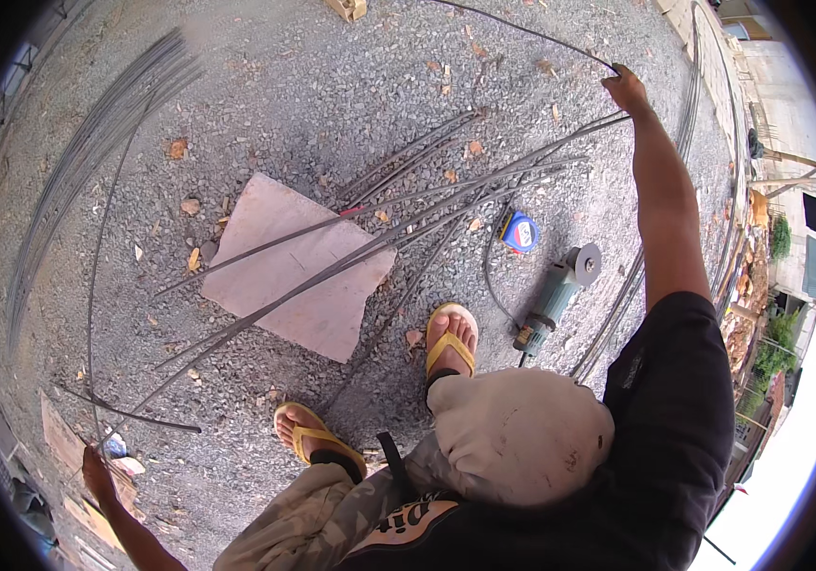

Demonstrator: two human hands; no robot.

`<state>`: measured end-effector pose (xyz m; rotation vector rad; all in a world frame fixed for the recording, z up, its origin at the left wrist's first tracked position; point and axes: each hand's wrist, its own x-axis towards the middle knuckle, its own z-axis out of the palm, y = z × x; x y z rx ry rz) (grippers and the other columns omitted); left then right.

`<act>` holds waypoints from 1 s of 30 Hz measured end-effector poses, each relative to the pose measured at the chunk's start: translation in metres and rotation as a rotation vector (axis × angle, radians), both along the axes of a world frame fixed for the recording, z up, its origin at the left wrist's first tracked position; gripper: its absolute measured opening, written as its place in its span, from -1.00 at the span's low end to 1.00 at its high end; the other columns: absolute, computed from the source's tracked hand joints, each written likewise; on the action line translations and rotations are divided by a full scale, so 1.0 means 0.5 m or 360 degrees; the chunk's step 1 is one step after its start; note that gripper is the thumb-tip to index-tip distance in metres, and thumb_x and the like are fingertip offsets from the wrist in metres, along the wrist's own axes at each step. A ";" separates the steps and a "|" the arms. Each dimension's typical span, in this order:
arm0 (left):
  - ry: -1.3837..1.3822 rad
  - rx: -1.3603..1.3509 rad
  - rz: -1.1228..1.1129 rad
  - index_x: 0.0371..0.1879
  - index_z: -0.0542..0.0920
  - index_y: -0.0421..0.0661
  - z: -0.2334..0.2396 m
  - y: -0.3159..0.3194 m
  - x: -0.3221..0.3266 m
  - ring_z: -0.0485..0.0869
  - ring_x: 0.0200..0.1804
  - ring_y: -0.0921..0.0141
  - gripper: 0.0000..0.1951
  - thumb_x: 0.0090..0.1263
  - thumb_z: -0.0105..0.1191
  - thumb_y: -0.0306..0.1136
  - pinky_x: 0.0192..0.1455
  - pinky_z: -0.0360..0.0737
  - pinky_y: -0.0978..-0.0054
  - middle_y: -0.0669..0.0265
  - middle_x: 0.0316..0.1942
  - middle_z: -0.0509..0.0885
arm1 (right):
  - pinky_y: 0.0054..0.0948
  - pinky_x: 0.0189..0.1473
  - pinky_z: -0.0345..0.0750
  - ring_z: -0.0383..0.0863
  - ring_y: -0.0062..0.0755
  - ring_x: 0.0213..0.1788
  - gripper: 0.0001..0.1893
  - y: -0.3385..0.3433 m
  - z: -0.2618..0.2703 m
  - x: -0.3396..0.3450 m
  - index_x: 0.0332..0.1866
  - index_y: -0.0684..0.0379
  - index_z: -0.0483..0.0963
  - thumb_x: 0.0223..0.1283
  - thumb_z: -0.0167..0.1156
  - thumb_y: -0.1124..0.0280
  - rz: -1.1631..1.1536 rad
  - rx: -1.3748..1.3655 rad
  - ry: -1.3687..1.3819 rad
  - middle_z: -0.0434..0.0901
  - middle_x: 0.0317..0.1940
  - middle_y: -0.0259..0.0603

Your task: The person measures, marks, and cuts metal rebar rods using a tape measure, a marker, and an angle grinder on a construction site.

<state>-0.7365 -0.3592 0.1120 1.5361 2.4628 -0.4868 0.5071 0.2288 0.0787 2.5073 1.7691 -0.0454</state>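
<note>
My left hand (99, 475), far out at the lower left, is closed on a thin dark metal rod (91, 321) that curves upward. At the upper right, my right hand (625, 89) grips the end of a thin metal rod (522, 27) running off the top edge. Whether both hands hold one rod, I cannot tell. Between them, several long metal rods (336, 268) lie across a flat pinkish slab (301, 268) on gravel. Right of the slab are a blue tape measure (520, 232) and an angle grinder (554, 300) with a disc fitted.
Bundled metal rods (86, 150) lie at the upper left, with shorter rods (411, 157) above the slab. More long rods (615, 307) run along the right. The grinder's cord (523, 360) passes beneath a stained beige cloth item (522, 435). Wood pieces (65, 435) lie near my left hand.
</note>
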 end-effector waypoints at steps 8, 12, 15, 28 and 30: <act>0.0102 -0.0012 0.0095 -0.11 0.55 -0.17 0.006 0.140 0.158 0.63 -0.12 -0.15 -0.81 0.49 -0.04 -0.33 -0.14 0.53 -0.04 -0.11 -0.23 0.68 | -0.21 -0.02 0.60 0.73 -0.03 -0.12 -0.47 -0.012 0.013 0.016 0.34 0.07 0.42 0.29 0.22 0.15 0.0325 0.0072 -0.0104 0.72 -0.28 0.05; 0.0153 0.0039 0.0097 -0.17 0.54 -0.16 0.038 0.103 0.133 0.64 -0.11 -0.11 -0.84 0.48 -0.02 -0.34 -0.14 0.54 -0.01 -0.07 -0.23 0.69 | -0.25 -0.02 0.58 0.73 -0.18 0.02 -0.58 -0.204 0.049 -0.345 0.31 0.15 0.43 0.42 0.14 0.25 0.0985 0.0105 0.0635 0.73 -0.14 0.01; 0.0009 0.0027 0.0092 -0.21 0.52 -0.12 -0.032 0.117 0.126 0.67 -0.16 -0.08 -0.88 0.48 -0.02 -0.34 -0.18 0.55 0.04 0.01 -0.29 0.70 | -0.27 -0.11 0.58 0.73 -0.20 -0.10 -0.66 -0.327 0.111 -0.564 0.14 0.21 0.53 0.39 0.19 0.26 0.1162 -0.0458 0.0886 0.71 -0.21 0.03; -0.0267 0.0040 -0.0342 -0.11 0.57 -0.28 -0.157 0.267 0.272 0.59 -0.02 -0.10 -0.77 0.47 0.01 -0.34 0.02 0.49 0.04 -0.15 -0.05 0.63 | -0.18 -0.40 0.49 0.62 -0.08 -0.48 -0.64 -0.541 0.153 -0.552 -0.43 0.17 0.57 0.15 0.36 0.05 0.1186 -0.0534 0.0564 0.56 -0.60 -0.11; -0.0303 0.0387 -0.0823 0.08 0.51 -0.26 -0.127 0.306 0.373 0.54 0.13 -0.09 -0.69 0.41 0.06 -0.42 0.17 0.49 0.07 -0.11 0.11 0.56 | -0.12 -0.36 0.49 0.62 -0.02 -0.44 -0.67 -0.559 0.167 -0.567 -0.39 0.15 0.60 0.15 0.35 0.05 0.1119 -0.0552 0.0657 0.59 -0.57 -0.10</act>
